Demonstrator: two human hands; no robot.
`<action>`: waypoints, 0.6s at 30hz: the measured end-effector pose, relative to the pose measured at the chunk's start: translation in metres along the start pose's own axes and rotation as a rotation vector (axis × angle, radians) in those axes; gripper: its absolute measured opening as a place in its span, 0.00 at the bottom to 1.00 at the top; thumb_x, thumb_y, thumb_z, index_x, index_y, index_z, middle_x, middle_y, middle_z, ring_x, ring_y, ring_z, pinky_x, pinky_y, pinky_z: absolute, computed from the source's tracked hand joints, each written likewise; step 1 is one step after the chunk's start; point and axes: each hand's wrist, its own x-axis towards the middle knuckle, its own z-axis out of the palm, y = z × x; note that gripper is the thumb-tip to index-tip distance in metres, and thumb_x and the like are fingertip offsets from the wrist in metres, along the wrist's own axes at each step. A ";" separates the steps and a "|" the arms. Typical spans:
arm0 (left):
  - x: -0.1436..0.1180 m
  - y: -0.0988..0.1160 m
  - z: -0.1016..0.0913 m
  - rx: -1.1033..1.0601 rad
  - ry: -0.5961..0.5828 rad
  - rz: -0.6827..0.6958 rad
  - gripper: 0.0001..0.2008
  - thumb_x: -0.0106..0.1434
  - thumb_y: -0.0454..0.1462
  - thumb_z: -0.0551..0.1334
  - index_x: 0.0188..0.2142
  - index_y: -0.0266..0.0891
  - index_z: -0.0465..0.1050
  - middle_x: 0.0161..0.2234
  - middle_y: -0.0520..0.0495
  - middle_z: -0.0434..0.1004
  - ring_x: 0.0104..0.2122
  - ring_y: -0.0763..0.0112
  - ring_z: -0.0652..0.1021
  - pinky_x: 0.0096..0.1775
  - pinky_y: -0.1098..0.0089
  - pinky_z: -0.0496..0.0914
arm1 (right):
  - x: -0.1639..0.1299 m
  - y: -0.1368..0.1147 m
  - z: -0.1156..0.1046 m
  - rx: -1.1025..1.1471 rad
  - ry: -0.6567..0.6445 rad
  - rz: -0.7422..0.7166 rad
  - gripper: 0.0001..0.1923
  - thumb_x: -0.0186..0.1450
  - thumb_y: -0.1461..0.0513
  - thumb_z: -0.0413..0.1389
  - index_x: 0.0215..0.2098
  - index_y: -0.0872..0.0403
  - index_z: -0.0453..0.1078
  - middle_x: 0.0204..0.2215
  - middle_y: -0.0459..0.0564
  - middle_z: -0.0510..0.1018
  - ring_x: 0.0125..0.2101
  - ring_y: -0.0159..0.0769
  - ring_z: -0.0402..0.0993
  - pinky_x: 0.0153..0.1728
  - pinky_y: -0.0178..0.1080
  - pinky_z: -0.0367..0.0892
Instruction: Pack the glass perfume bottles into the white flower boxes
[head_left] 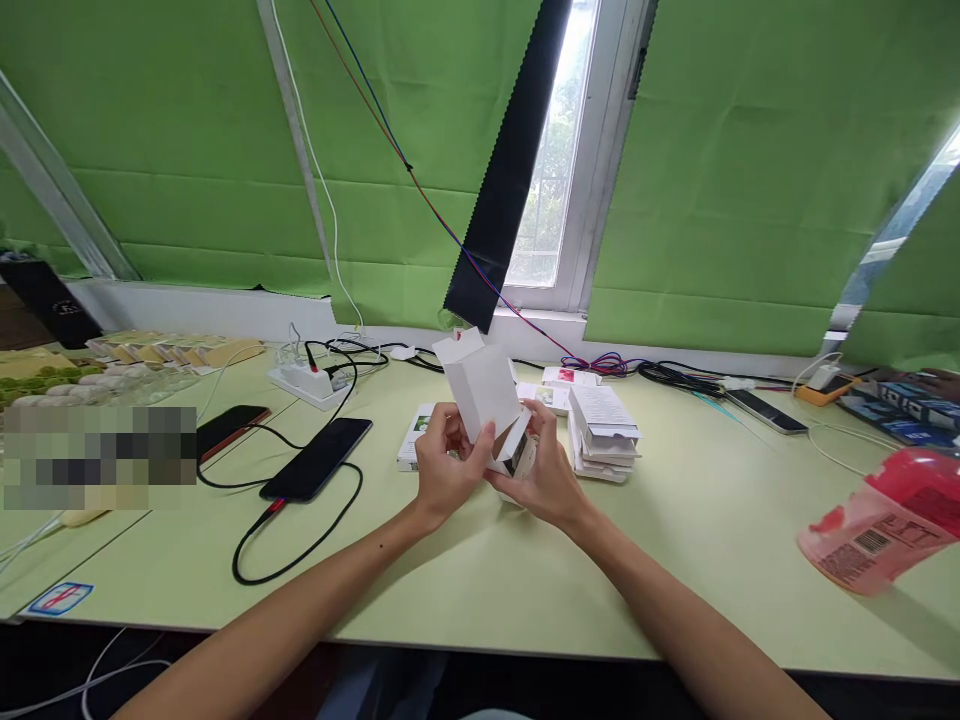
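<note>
Both my hands hold a small white cardboard box (481, 390) tilted above the pale green table (675, 560), its top flap open. My left hand (444, 470) grips its left side with the thumb on the front face. My right hand (546, 470) holds the lower end, where a bottom flap is folded out. Just behind my hands lie flat white cartons (415, 436), and to the right stands a stack of folded white boxes (602, 432).
A black phone (317, 458) on a black cable and a second phone (229, 428) lie at the left, near a white power strip (313, 381). Cables run along the window sill. A pink bottle (881, 525) lies at the right edge. Another phone (765, 411) lies far right.
</note>
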 end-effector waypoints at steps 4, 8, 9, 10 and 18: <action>0.000 0.002 0.001 -0.005 0.000 -0.002 0.14 0.63 0.45 0.67 0.36 0.42 0.65 0.24 0.55 0.73 0.19 0.76 0.69 0.21 0.76 0.64 | 0.000 0.001 0.001 0.012 0.014 -0.010 0.46 0.57 0.59 0.70 0.64 0.49 0.48 0.54 0.58 0.76 0.53 0.48 0.76 0.51 0.51 0.74; -0.001 0.002 0.001 0.007 0.011 0.006 0.13 0.63 0.44 0.67 0.36 0.42 0.65 0.21 0.57 0.69 0.18 0.77 0.67 0.20 0.76 0.62 | -0.001 0.002 0.003 0.025 0.036 -0.007 0.46 0.56 0.59 0.70 0.64 0.48 0.48 0.55 0.59 0.76 0.54 0.49 0.77 0.52 0.52 0.74; -0.001 0.002 0.000 0.009 0.015 0.012 0.13 0.63 0.44 0.68 0.36 0.42 0.65 0.20 0.58 0.68 0.18 0.77 0.67 0.20 0.77 0.62 | -0.001 0.003 0.004 0.033 0.040 -0.005 0.46 0.56 0.59 0.70 0.64 0.47 0.48 0.56 0.59 0.75 0.55 0.49 0.76 0.52 0.52 0.74; -0.001 0.003 0.000 0.011 0.020 0.016 0.13 0.63 0.43 0.68 0.36 0.42 0.65 0.20 0.58 0.67 0.18 0.77 0.67 0.20 0.76 0.61 | -0.001 0.003 0.005 0.040 0.042 -0.003 0.46 0.56 0.58 0.70 0.63 0.47 0.48 0.57 0.59 0.75 0.55 0.49 0.76 0.52 0.52 0.74; -0.001 0.004 0.001 0.073 0.071 0.039 0.13 0.61 0.43 0.68 0.34 0.43 0.63 0.19 0.60 0.64 0.17 0.78 0.65 0.20 0.76 0.60 | -0.001 0.005 0.006 0.053 0.061 0.005 0.46 0.56 0.59 0.70 0.63 0.45 0.47 0.61 0.60 0.70 0.58 0.50 0.74 0.56 0.55 0.72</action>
